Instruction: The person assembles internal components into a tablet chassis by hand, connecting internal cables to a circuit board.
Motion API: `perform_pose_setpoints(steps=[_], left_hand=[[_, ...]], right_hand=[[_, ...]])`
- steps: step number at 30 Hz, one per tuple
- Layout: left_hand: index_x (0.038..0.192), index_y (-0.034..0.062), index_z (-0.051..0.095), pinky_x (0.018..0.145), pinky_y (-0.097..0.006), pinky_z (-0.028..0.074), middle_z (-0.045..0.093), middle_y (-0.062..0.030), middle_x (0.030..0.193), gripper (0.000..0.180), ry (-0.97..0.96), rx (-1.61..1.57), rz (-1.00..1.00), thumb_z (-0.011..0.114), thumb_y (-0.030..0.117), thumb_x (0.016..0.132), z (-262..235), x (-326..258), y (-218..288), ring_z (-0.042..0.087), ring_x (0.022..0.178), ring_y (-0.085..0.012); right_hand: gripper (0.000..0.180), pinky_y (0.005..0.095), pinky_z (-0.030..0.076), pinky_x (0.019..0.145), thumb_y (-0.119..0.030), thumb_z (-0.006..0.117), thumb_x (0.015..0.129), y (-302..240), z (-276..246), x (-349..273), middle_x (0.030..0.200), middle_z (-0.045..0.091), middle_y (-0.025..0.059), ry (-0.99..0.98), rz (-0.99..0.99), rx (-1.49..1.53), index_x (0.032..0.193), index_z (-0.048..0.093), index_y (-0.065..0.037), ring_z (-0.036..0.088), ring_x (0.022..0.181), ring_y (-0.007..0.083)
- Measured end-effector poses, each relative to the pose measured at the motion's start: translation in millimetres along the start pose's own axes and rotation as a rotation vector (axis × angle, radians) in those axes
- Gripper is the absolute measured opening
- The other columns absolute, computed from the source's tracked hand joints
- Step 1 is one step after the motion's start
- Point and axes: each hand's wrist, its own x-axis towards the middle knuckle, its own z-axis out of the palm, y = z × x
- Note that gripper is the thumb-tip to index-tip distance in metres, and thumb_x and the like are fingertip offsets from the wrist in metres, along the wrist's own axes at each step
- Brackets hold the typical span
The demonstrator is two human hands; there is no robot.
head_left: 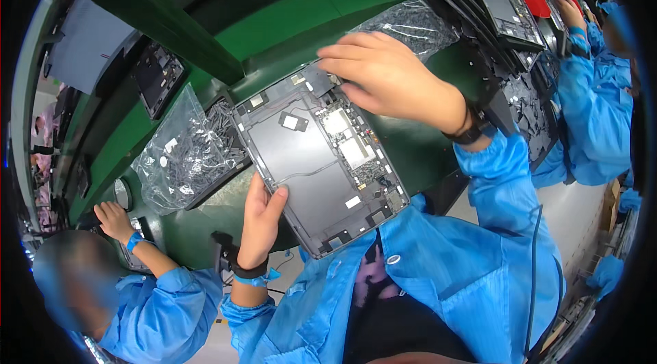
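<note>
An opened tablet-like device [301, 152] lies tilted in front of me, its inside facing up. A circuit board [352, 145] with silvery shields runs along its right side, and a thin cable crosses its large dark panel. My left hand [263, 210] grips the device's left edge, thumb on top and fingers underneath. Over the far right corner is my right hand [383, 73], its fingers stretched out and slightly blurred. Whether those fingertips touch the corner, I cannot tell.
Left of the device, a clear plastic bag [179, 158] of small dark parts rests by a tray. Another clear bag [410, 25] lies behind my right hand. Stacked device housings [496, 1] stand far right. Co-workers in blue sleeves [164, 312] sit on both sides. A green post [157, 15] rises behind.
</note>
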Motion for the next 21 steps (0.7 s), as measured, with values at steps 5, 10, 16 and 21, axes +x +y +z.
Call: perform_pose_setpoints(steps=[5,10,16,21], left_hand=[[0.127,-0.0021,0.054,0.072,-0.027,0.048,0.066,-0.0149,0.103,0.035,0.076,0.766,-0.114,0.058,0.008,0.094,-15,4,34,0.061,0.079,-0.0164],[0.103,-0.0036,0.067,0.059,-0.024,0.047,0.065,-0.0079,0.088,0.016,0.319,1.000,0.328,0.057,0.006,0.095,-51,45,44,0.059,0.069,-0.0117],[0.096,-0.0024,0.067,0.074,-0.038,0.050,0.065,-0.0179,0.088,0.015,0.364,1.518,0.551,0.067,0.002,0.082,-85,76,23,0.063,0.080,-0.0323],[0.086,-0.0021,0.064,0.075,-0.040,0.047,0.062,-0.0154,0.086,0.008,0.331,1.386,0.320,0.069,0.001,0.080,-92,85,14,0.059,0.081,-0.0335]], right_hand=[[0.027,0.0330,0.049,0.074,-0.013,0.067,0.068,12,30,17,0.099,0.068,0.0060,-0.326,-0.156,-0.189,0.091,0.069,-0.001,0.062,0.088,0.0212],[0.027,0.0352,0.050,0.079,-0.016,0.068,0.067,13,30,9,0.103,0.069,0.0085,-0.348,-0.175,-0.254,0.089,0.069,-0.001,0.063,0.092,0.0219],[0.029,0.0381,0.052,0.085,-0.013,0.068,0.075,-33,12,-33,0.115,0.067,0.0092,-0.163,-0.210,-0.253,0.102,0.068,-0.002,0.065,0.103,0.0276],[0.021,0.0373,0.051,0.079,-0.014,0.070,0.076,-21,7,-51,0.110,0.068,0.0072,-0.071,-0.008,-0.027,0.095,0.069,-0.004,0.064,0.099,0.0260]])
